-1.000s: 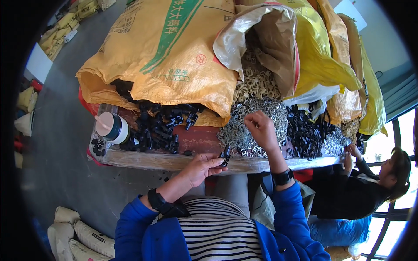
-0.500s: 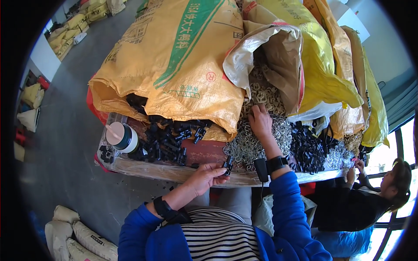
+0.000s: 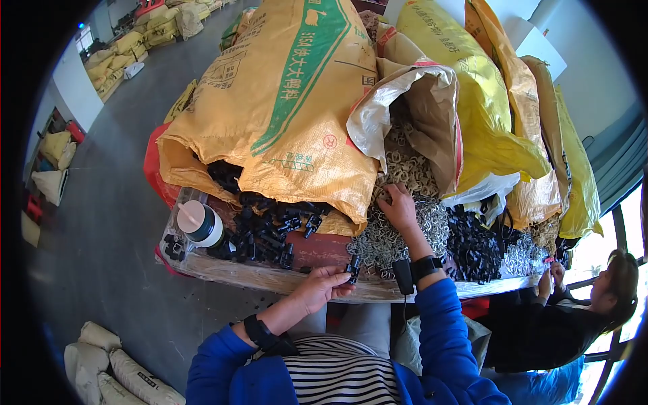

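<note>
My left hand (image 3: 325,285) is at the table's near edge, thumb and fingers pinching a small black plastic fitting (image 3: 352,268) that stands roughly upright. Farther in, my right hand (image 3: 399,208) has its fingers curled at a heap of tan plastic rings (image 3: 409,167), which spills from an open woven sack. Whatever lies between those fingertips is too small to make out. Below that hand spreads a pile of silvery metal rings (image 3: 381,237). To the left, similar black fittings (image 3: 260,233) lie under the mouth of a big orange sack (image 3: 223,145).
A lidded bottle (image 3: 200,224) stands at the table's left end. Right of the metal rings is a heap of black pieces (image 3: 472,246). Yellow sacks (image 3: 466,88) line the back. A person (image 3: 560,310) works at the right end. A small black box (image 3: 403,277) hangs near my right wrist.
The view has shifted, so the table sits lower in it. My right hand has drawn slightly back toward me within the tan rings. My left hand keeps its hold on the black fitting.
</note>
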{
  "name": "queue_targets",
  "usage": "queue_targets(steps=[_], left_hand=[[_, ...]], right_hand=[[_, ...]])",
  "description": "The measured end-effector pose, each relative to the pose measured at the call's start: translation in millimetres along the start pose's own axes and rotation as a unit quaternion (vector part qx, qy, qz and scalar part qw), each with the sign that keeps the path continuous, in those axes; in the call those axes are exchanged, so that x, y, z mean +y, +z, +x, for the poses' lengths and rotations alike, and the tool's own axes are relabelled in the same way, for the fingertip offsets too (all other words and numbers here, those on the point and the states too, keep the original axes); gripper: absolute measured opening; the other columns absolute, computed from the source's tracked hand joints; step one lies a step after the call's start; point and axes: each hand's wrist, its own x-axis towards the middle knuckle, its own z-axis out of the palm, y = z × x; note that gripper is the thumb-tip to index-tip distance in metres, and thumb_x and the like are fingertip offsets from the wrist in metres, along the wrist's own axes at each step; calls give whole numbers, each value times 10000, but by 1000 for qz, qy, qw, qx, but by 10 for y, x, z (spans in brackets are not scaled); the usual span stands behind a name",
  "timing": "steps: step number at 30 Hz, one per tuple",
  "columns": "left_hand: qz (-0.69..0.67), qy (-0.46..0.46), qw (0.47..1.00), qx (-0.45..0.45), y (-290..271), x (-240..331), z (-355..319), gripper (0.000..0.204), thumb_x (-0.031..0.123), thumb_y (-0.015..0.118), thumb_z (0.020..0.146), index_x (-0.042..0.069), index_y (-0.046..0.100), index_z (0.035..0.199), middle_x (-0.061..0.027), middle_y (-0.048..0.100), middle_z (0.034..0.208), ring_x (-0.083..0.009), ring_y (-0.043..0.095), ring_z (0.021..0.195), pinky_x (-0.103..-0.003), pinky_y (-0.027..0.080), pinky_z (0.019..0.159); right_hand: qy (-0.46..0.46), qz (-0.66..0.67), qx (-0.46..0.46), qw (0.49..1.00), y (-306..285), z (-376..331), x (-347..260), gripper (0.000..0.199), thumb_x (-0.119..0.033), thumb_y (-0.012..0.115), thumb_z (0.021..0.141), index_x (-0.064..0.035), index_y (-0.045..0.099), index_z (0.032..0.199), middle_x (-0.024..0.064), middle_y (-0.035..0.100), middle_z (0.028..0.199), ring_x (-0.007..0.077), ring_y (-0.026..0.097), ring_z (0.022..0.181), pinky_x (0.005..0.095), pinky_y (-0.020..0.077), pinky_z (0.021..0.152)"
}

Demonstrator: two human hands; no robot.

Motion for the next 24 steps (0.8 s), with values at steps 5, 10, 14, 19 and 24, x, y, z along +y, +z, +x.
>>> queue_targets(steps=[5,10,14,19,24], left_hand=[[3,7,1000,0,6,-11,3,141,102,511,792,1,539,886,-55,559,791,-134,573,715,-210,479,609],[2,18,1000,1,-2,-36,-2,140,100,503,792,4,528,890,-81,571,781,-155,575,704,-246,486,609],[13,17,1000,19,48,-6,-51,139,120,518,790,12,541,874,-51,562,766,-132,575,675,-199,480,568],[53,-19,998,-13,133,103,-114,178,166,528,788,20,542,888,-59,568,755,-126,576,635,-197,480,536],[146,-81,982,-84,257,212,-228,259,228,510,798,16,528,945,-98,589,761,-124,579,606,-197,474,513]], right_hand=[[-50,3,43,998,-100,-71,20,279,-107,596,640,-40,539,905,127,513,840,281,528,701,336,433,612],[-59,31,65,996,-463,-268,-55,275,-72,583,660,-29,538,928,116,519,786,247,532,664,302,435,600],[-82,97,-12,992,-811,-544,-332,275,-56,603,656,-18,540,922,102,525,762,226,535,663,289,434,600],[-107,180,-172,963,-1149,-911,-744,271,-48,631,630,-21,547,887,102,530,777,236,545,707,286,441,596],[-166,207,-234,935,-1235,-1097,-1015,296,-99,669,616,-22,559,881,95,548,816,230,545,722,294,435,625]])
